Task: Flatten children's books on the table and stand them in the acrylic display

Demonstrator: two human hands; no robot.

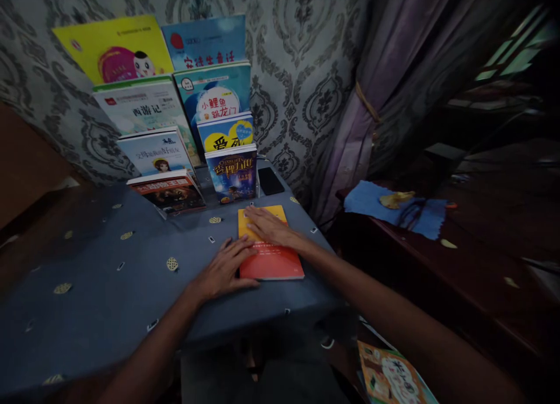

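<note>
A closed book (275, 265) with a yellow and orange-red cover lies flat near the front right of the cloth-covered table. Across its upper part rests my right hand (269, 224), fingers stretched out and palm down. My left hand (228, 268) lies at the book's left side, fingers spread, with the fingertips on the cover and the thumb at the lower edge. Neither hand is closed around anything. Behind the book, two stepped columns of upright books face me; the nearest are a dark blue book (234, 173) and a red-and-black book (168, 192).
A dark phone (270, 181) lies beside the right column. On a dark red bench (459, 270) to the right is a blue cloth (394, 208) with a yellowish item. More books (396, 375) sit low at bottom right. A patterned curtain (301, 71) hangs behind the table.
</note>
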